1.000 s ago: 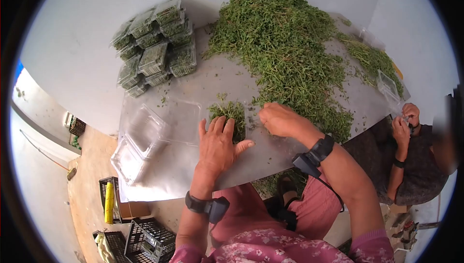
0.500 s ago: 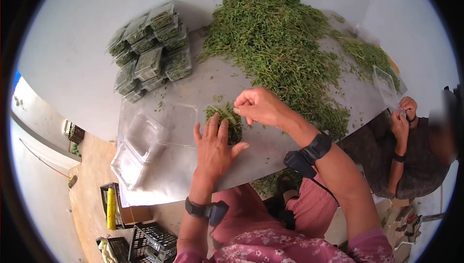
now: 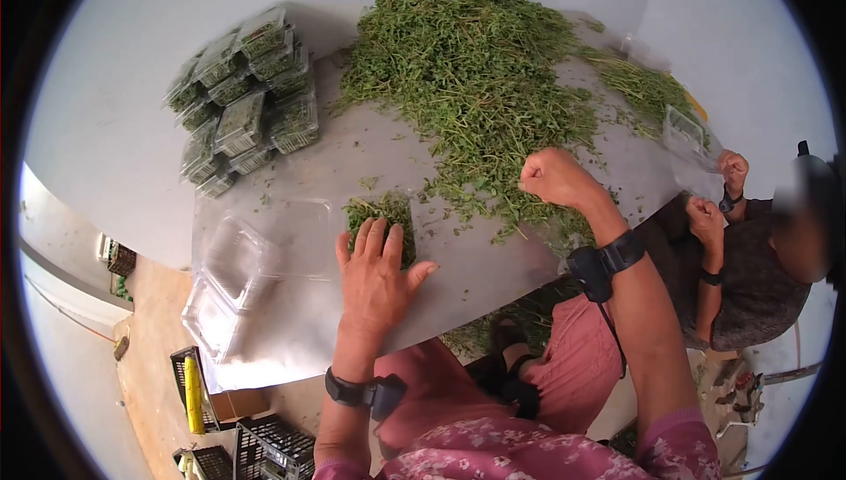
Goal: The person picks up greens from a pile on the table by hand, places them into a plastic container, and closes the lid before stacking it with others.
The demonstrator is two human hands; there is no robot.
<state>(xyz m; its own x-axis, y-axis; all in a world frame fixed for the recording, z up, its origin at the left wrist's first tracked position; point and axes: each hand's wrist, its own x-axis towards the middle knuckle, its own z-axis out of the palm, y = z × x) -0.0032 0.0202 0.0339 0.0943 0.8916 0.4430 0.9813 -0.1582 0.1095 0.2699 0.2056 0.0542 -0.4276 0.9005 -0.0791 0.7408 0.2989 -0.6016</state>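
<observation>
My left hand (image 3: 377, 273) lies flat with its fingers spread, pressing on green herb sprigs (image 3: 366, 208) in the base of a clear plastic clamshell box. The box's open lid (image 3: 306, 202) rests on the table to the left of it. My right hand (image 3: 561, 178) is curled closed over the near right side of a large heap of herb sprigs (image 3: 476, 66). Whatever its fingers hold, if anything, is hidden behind the hand.
Filled clamshell boxes (image 3: 242, 123) are stacked at the table's back left. Nested empty clamshells (image 3: 231, 260) lie at the left edge. A co-worker (image 3: 749, 277) sits at the right, hands near a clear box (image 3: 685, 133). Black crates (image 3: 269, 445) stand on the floor.
My right hand has moved right, from beside the box to the herb heap, and its fingers have curled in. My left hand stays on the filled box. The view has shifted slightly.
</observation>
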